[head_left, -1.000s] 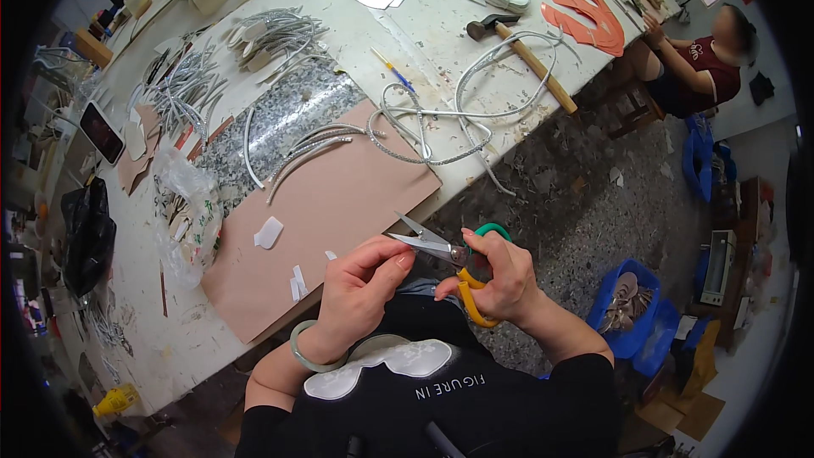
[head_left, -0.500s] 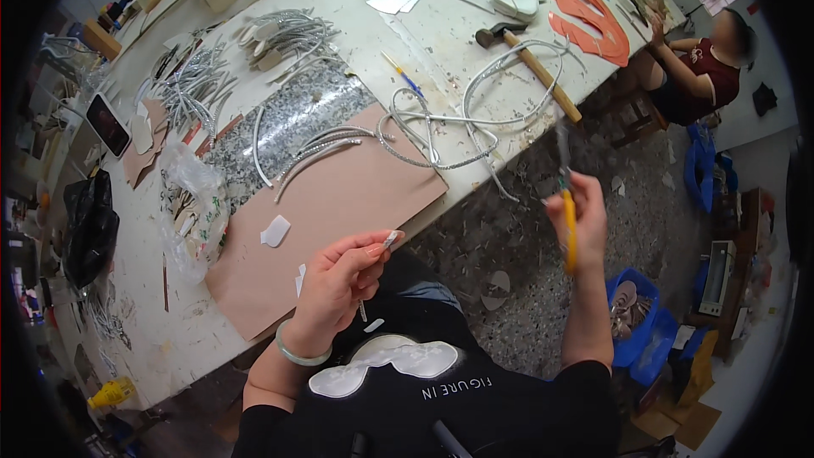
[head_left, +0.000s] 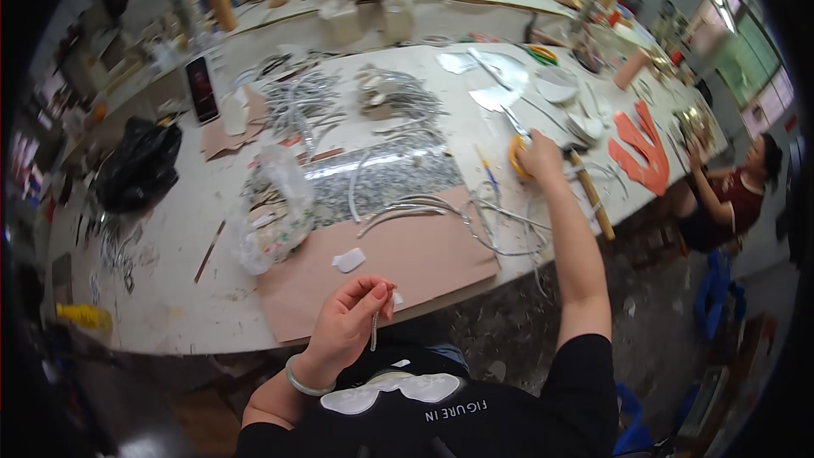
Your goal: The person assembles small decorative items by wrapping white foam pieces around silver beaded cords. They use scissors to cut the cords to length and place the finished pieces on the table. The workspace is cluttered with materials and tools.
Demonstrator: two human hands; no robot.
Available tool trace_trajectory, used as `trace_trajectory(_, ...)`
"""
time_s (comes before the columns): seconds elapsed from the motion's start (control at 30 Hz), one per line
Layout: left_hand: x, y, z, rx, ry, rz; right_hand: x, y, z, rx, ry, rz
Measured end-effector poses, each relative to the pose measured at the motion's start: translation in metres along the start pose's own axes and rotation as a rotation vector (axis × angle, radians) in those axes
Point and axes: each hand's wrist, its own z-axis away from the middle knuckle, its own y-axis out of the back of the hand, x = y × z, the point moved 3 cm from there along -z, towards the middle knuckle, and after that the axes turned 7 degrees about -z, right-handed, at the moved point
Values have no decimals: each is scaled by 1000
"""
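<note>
Pinching a thin strip (head_left: 374, 331) hanging upright, left hand (head_left: 349, 322) | right hand (head_left: 538, 157) far forward, gripping scissors (head_left: 515, 142) over worktop (head_left: 170, 237)

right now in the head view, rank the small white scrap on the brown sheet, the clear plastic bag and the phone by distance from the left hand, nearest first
From the left hand:
1. Small white scrap, on the brown sheet just beyond the hand.
2. Clear plastic bag, farther up and to the left.
3. Phone, far back on the left of the table.
</note>
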Motion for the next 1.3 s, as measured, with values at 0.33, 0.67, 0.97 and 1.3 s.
trace_trajectory(0.33, 12, 5, -12, 52, -414, 194, -208, 83, 233, -336, 811, -1010)
trace_trajectory(0.67, 36, 75, 18, 308, -356, -428, -221, 44, 234, -335, 643, -912)
trace_trajectory(0.97, 38, 98, 35, 369, -272, -749, -245, -4, 240, -429, 723, -711)
trace_trajectory(1.3, 24, 89, 20, 324, -148, -617, -255, 28, 240, -541, 597, -1043)
